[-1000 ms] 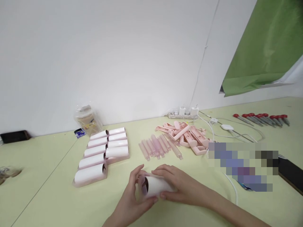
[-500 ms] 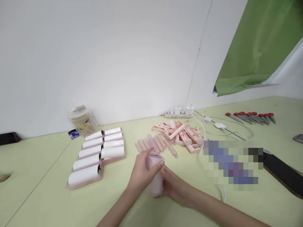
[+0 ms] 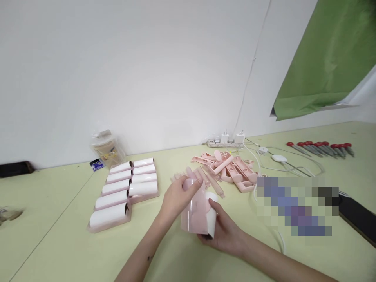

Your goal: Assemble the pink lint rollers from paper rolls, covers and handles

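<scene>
My left hand (image 3: 178,197) grips a translucent pink plastic cover (image 3: 195,211) by its upper edge, with the thumb on top. My right hand (image 3: 225,229) is wrapped round a white lint roll (image 3: 212,215), held upright and tilted, its dark hollow end facing down. Cover and roll are side by side and overlap in view; I cannot tell if they touch. To the left, several white lint rolls (image 3: 110,215) lie in pink covers in two columns. Just beyond my hands lie thin translucent pink pieces (image 3: 210,180) and a heap of pink plastic handles (image 3: 232,166).
A power strip (image 3: 225,144) with white chargers stands by the wall, its cables (image 3: 289,166) running right. Red-tipped grey tools (image 3: 320,148) lie at the far right. A bagged container (image 3: 108,150) stands at the back left. A black phone (image 3: 16,168) lies far left, a long black object (image 3: 358,217) right.
The cover and the white roll, together half a second ago, now show apart, the cover in my left hand and the roll in my right. The view has shifted slightly left.
</scene>
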Tool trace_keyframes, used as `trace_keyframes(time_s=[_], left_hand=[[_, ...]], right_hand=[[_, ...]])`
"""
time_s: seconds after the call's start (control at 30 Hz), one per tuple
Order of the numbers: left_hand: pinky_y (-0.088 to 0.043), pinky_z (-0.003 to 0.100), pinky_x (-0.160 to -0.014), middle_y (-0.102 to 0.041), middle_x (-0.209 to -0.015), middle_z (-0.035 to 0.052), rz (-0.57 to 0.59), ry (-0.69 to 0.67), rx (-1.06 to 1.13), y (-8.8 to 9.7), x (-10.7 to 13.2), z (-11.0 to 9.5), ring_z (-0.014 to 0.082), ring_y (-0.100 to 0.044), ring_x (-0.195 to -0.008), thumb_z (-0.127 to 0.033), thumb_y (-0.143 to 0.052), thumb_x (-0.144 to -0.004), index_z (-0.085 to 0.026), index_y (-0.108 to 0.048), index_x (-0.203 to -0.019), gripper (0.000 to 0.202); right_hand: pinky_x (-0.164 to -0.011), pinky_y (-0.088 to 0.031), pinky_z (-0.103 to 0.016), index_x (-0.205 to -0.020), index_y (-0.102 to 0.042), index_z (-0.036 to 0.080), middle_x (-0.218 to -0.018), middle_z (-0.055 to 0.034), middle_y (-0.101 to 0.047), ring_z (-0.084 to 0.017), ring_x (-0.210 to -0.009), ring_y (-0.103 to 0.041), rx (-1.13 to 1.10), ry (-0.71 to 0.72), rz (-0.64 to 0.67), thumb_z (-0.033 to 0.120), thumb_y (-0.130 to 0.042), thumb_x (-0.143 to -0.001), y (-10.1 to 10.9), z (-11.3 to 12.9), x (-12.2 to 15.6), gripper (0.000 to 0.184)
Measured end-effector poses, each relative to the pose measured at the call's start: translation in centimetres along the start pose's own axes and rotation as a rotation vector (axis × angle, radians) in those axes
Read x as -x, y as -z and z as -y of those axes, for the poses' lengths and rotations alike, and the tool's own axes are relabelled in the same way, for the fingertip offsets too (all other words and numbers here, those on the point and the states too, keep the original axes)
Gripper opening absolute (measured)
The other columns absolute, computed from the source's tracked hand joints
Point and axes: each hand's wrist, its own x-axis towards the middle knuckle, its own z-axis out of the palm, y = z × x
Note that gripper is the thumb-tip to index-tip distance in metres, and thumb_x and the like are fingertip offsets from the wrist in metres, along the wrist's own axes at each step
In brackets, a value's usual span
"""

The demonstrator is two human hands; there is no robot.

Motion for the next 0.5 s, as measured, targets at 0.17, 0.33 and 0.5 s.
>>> trace_keyframes(time_s=[0.17, 0.33, 0.5], left_hand=[[-0.042, 0.026, -0.067, -0.063, -0.086, 0.0045, -0.103, 0.010, 0.172, 0.8, 0.3, 1.0, 0.0192, -0.056, -0.080, -0.057, -0.041, -0.078, -0.016, -0.058, -0.090, 0.046], [-0.045, 0.029, -0.076, -0.057, -0.109, 0.0087, -0.281, 0.152, 0.370, 1.5, 2.5, 3.9, 0.0218, -0.054, -0.099, -0.056, -0.036, -0.080, -0.018, -0.048, -0.110, 0.049], [-0.048, 0.029, -0.067, -0.057, -0.107, 0.0102, -0.241, 0.112, 0.494, 0.6, 5.7, 8.7, 0.0255, -0.056, -0.096, -0.055, -0.054, -0.068, -0.021, -0.048, -0.103, 0.050]], right_hand=[[-0.066, -0.046, -0.024, -0.088, -0.053, 0.019, -0.078, -0.0013, -0.064, -0.013, -0.071, -0.060, -0.070, 0.075, -0.021, 0.041, -0.061, -0.074, -0.2, 0.7, 0.1, 0.027], [-0.072, -0.048, -0.024, -0.097, -0.055, 0.013, -0.093, -0.0073, -0.064, -0.014, -0.082, -0.060, -0.051, 0.099, 0.094, 0.042, -0.060, -0.074, 0.0, 1.7, 0.1, 0.037], [-0.069, -0.048, -0.022, -0.091, -0.056, 0.015, -0.089, -0.0044, -0.064, -0.013, -0.083, -0.060, -0.105, 0.167, 0.050, 0.037, -0.062, -0.074, -0.1, 2.7, 0.3, 0.028]])
